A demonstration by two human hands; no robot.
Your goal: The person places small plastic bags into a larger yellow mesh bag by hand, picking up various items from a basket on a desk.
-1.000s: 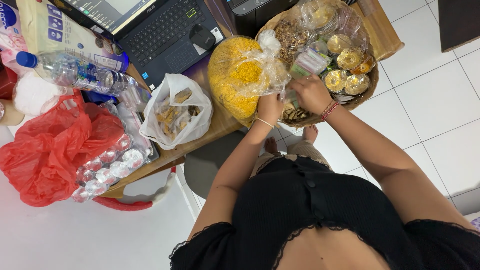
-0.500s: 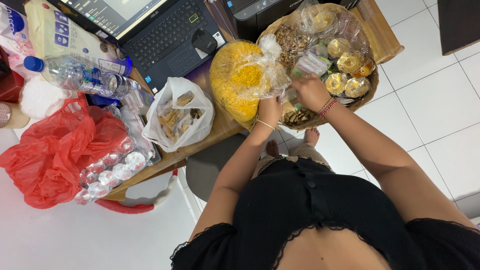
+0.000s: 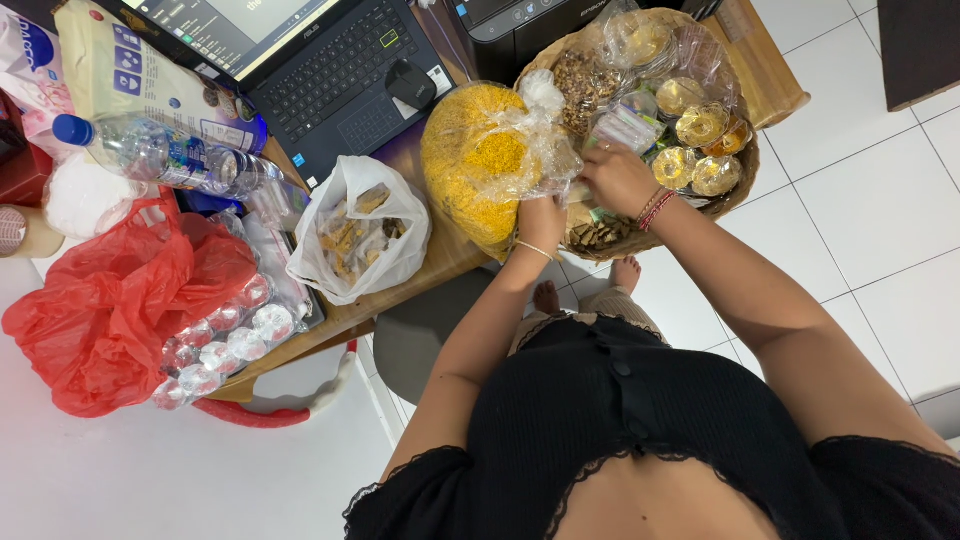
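Note:
A round woven basket [image 3: 738, 178] at the desk's right end holds several small clear packets of golden and brown snacks. My right hand [image 3: 618, 178] reaches into its near side, fingers closed around a small clear packet that is mostly hidden. My left hand [image 3: 541, 222] sits just left of it at the basket's front rim, pinching the clear plastic of a big bag of yellow crumbs [image 3: 478, 160]. Both wrists wear bracelets.
A white plastic bag of brown snacks [image 3: 356, 235] lies left of the yellow bag. Behind are a black laptop [image 3: 330, 60] with a mouse [image 3: 410, 83], a water bottle [image 3: 165, 152], a red plastic bag [image 3: 110, 300] and sealed cups [image 3: 215, 345]. White tile floor lies to the right.
Both hands stay at the basket's near rim with only slight finger movement. The camera view has shifted a little.

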